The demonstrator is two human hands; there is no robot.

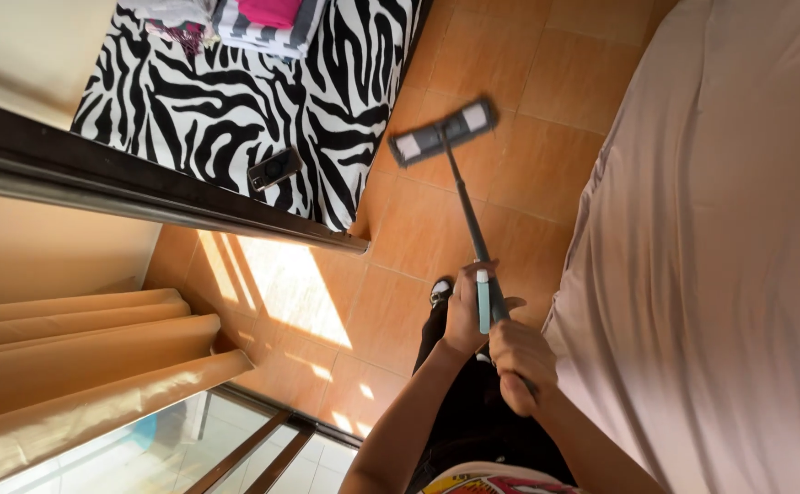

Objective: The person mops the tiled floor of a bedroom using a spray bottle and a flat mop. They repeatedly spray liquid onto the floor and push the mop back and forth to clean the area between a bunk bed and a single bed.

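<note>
**Mop in both hands, between two beds**

We hold the mop handle [467, 206] with both hands. Our left hand [467, 311] is wrapped around the pale blue grip [483, 300] higher up the pole; our right hand [520, 364] is closed around the pole just below it, nearer our body. From the hands the dark pole runs out to the flat mop head [443, 134], which is blurred over the orange floor tiles [546, 91].

We judge the gap narrow here. The mop head lies near the corner of the zebra-print bed [235, 101], so a wide sweep could catch the cover. A dark phone [274, 168] lies near that bed's edge, close to the dark rail [144, 187]; a knock to the bed could send it onto the tiles. On the other side, the pole passes close to the pale pink bedspread [720, 229], which could drag against it. The tiles may also be slippery near our shoe [440, 292].

We see no packages, labels or signs. Folded clothes [267, 18], striped with a pink piece on top, sit at the far end of the zebra bed. Tan curtains [80, 357] hang beside the glass door [226, 448].
</note>
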